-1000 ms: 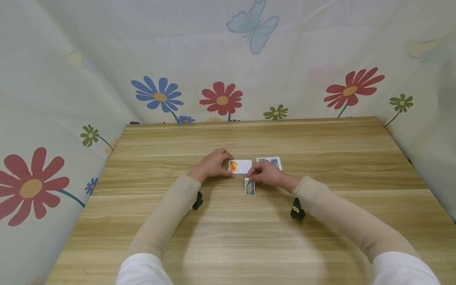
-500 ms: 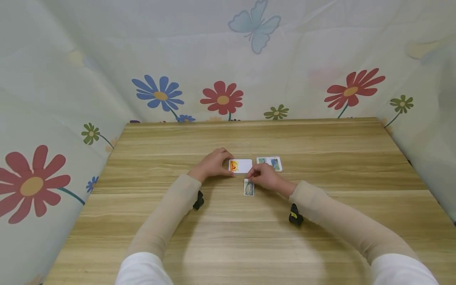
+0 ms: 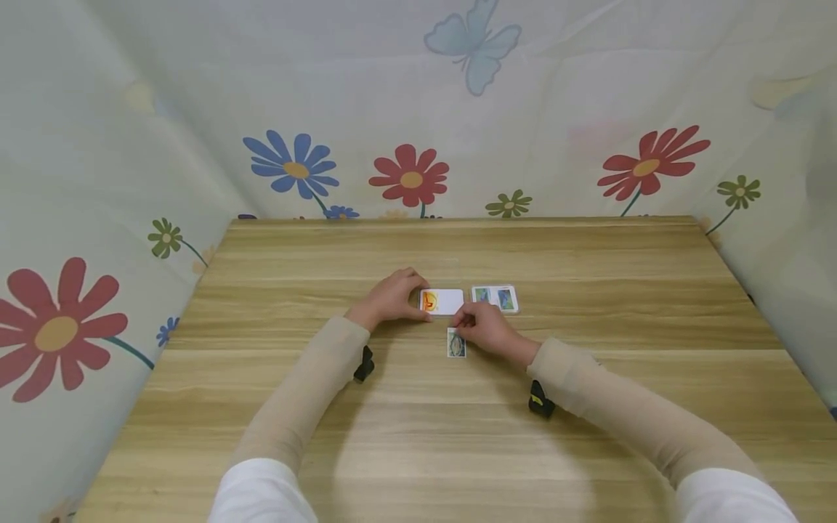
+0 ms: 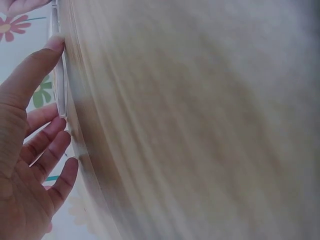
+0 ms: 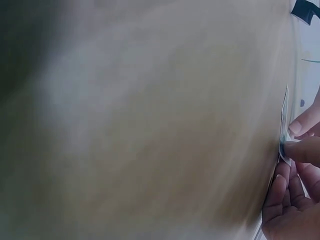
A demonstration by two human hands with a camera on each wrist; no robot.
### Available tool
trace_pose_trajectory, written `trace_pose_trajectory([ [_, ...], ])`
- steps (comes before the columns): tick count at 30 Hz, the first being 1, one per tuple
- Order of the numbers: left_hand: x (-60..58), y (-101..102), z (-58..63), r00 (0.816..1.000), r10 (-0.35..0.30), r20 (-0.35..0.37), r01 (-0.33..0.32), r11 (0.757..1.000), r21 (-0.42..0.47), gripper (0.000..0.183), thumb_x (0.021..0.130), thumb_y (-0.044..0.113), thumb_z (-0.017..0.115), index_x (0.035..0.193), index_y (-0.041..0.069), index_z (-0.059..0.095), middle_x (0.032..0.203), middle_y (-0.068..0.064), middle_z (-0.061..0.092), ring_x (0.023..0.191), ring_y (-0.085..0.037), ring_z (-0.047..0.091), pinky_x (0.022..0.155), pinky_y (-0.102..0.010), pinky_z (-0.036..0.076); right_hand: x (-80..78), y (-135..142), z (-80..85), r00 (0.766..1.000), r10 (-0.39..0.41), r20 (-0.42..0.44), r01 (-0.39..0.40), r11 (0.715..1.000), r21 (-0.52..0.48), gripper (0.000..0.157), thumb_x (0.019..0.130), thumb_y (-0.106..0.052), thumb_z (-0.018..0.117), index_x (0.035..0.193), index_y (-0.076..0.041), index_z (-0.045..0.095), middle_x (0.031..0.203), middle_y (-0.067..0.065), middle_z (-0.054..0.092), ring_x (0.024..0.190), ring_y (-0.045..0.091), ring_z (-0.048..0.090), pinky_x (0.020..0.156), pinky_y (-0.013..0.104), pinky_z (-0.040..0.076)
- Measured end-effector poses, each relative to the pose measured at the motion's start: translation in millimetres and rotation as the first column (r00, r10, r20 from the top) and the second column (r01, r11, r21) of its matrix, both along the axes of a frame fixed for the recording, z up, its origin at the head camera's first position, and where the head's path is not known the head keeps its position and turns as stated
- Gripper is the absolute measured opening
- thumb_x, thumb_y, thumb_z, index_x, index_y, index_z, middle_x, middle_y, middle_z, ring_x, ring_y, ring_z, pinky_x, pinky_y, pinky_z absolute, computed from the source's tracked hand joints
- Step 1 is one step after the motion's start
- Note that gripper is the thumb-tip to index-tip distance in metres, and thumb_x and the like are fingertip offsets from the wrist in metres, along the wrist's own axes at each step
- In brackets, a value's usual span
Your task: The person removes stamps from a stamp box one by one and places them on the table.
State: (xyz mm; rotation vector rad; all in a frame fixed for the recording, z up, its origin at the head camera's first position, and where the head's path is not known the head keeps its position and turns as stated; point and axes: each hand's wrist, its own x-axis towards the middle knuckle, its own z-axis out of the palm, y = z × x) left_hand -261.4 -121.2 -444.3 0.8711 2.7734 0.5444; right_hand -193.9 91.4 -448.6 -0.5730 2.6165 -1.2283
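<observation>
My left hand (image 3: 392,296) spans the left end of a flat white card (image 3: 447,301) with an orange picture, thumb on its near edge and fingers at the far edge. In the left wrist view the same white card (image 4: 61,85) shows edge-on between thumb and fingers, with some thickness. Just in front of it, my right hand (image 3: 487,327) pinches the top of a small picture card (image 3: 456,345) printed with a grey-green oval. The right wrist view has this small card (image 5: 284,120) slightly bent under the thumb.
Right of the white card lies another white card (image 3: 512,308) with two blue-green pictures, partly behind the right hand. Black wrist devices (image 3: 364,365) hang under both sleeves. The wooden table (image 3: 418,428) ends at a flower-printed cloth (image 3: 353,80) behind and at the sides.
My right hand has drawn slightly left with the small card, uncovering more of the two-picture card behind it. The left hand keeps its hold on the white card.
</observation>
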Motion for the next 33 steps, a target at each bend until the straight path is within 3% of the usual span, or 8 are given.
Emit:
trace_pose_trajectory([
  [25, 8.2, -0.7, 2.2, 0.999, 0.007, 0.032, -0.007, 1.000, 0.011, 0.061, 0.068, 0.042, 0.078, 0.115, 0.008, 0.060, 0.114, -0.006, 0.055, 0.106, -0.021, 0.050, 0.095, -0.035, 0.042, 5.7, -6.0, 4.2, 1.000, -0.018, -0.014, 0.019, 0.997, 0.079, 0.004, 0.076, -0.001, 0.068, 0.079, -0.001, 0.066, 0.075, 0.008, 0.065, 0.067, 0.012, 0.055, 0.062, 0.023, 0.046],
  [33, 7.1, -3.7, 1.6, 0.998, 0.013, 0.055, -0.016, 0.998, 0.065, 0.058, 0.067, 0.035, 0.080, 0.114, 0.007, 0.060, 0.112, -0.007, 0.053, 0.104, -0.020, 0.049, 0.095, -0.033, 0.041, 5.1, -9.2, 7.1, 1.000, -0.017, -0.022, 0.019, 0.996, 0.083, 0.006, 0.076, 0.000, 0.066, 0.082, 0.000, 0.064, 0.075, 0.008, 0.063, 0.068, 0.012, 0.055, 0.063, 0.023, 0.045],
])
